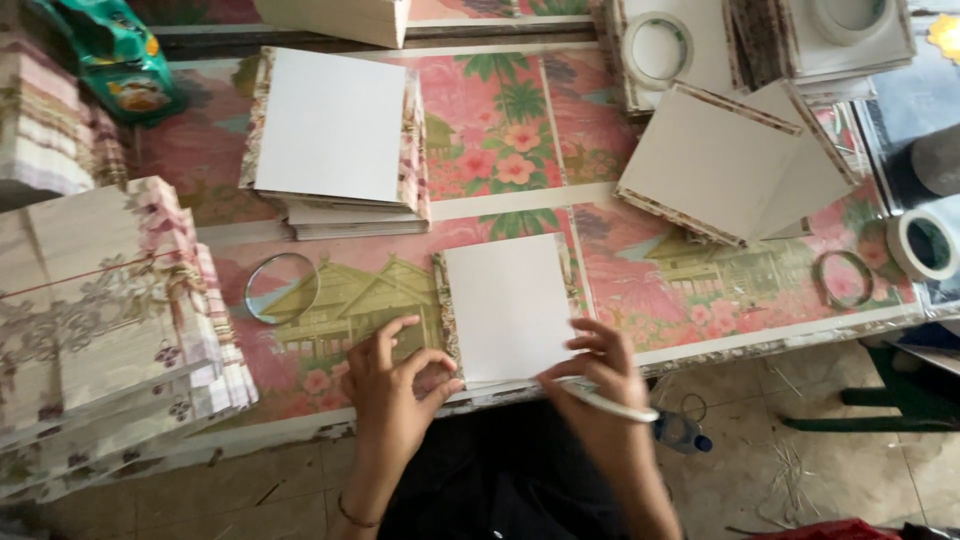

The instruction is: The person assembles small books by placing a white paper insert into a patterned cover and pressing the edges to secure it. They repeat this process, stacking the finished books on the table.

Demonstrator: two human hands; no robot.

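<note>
Fingers (415,365) of left hand (390,395) press white card's (510,305) near-left corner, right hand (600,375) pinching white pen (610,403) at its near-right corner; card's long axis runs away across worktop (700,300).

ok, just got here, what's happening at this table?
A person works at a floral-covered table with bare hands. The left hand presses on the near left corner of a white card with patterned edging. The right hand rests on its near right edge and holds a white pen-like tool. Stacks of similar cards lie farther back and at the left, and tape rolls sit at the right.
</note>
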